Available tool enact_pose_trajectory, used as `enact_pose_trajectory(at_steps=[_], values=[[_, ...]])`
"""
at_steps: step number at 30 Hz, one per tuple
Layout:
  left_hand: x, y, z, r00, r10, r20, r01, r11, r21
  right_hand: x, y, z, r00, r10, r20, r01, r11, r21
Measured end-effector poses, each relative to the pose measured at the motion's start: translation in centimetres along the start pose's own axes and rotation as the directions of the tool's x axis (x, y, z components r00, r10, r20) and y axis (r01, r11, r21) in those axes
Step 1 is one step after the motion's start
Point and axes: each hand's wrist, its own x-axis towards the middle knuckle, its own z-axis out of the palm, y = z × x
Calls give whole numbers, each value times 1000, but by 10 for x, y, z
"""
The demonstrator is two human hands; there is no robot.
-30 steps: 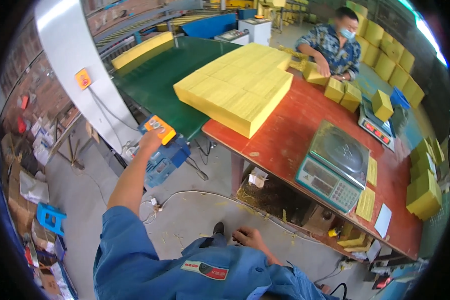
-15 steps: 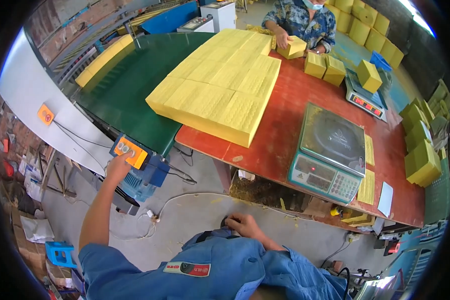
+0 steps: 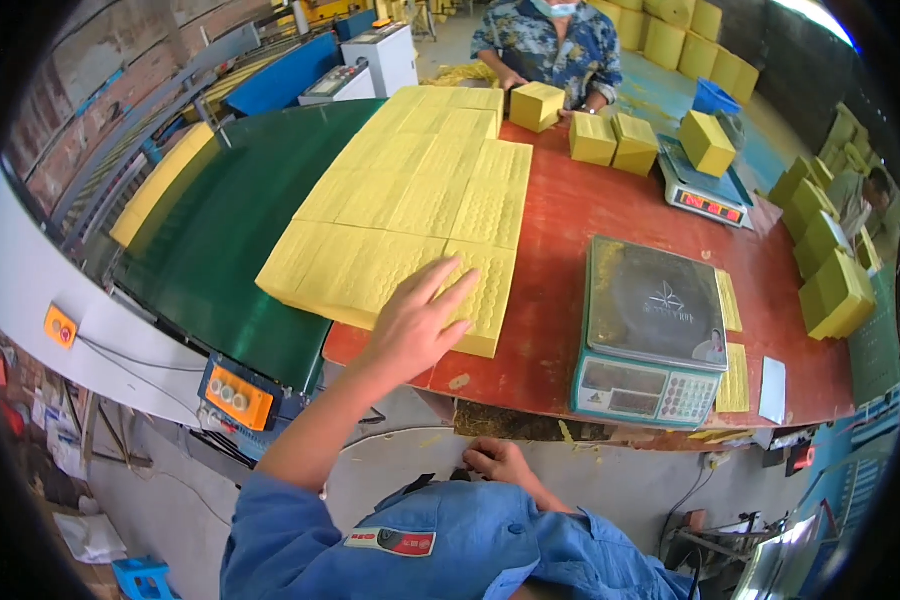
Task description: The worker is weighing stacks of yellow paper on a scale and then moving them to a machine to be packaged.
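Note:
My left hand (image 3: 417,322) reaches over the near end of a slab of yellow embossed paper stacks (image 3: 370,200), its fingers spread. Whether the fingertips touch the paper or hover just above it, I cannot tell. The stacks lie side by side in rows, partly on the green conveyor belt (image 3: 210,255) and partly on the red table (image 3: 560,230). Low in front of my body, below the table edge, my right hand (image 3: 502,464) is closed with curled fingers. Something small and dark shows at its fingertips, too hidden to name.
A digital scale (image 3: 650,330) stands right of the slab. A second scale (image 3: 705,190) carries a yellow block. Across the table a co-worker (image 3: 550,45) handles another block (image 3: 537,106). An orange button box (image 3: 238,397) sits at the conveyor's near corner.
My left hand has left the orange button box and moved right, over the near end of the paper stacks. My view has shifted. The co-worker's block is now lower, near the table.

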Motion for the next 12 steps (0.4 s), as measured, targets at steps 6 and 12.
enact_pose_trajectory(at_steps=[6,12], values=[[45,-60,102,971,-204,126,164,948,272,9,-15,-26,996,-89,29,88,995,48],[39,-63,124,948,-235,212,166,939,300,66,-94,-77,526,-751,-399,657,657,-371]])
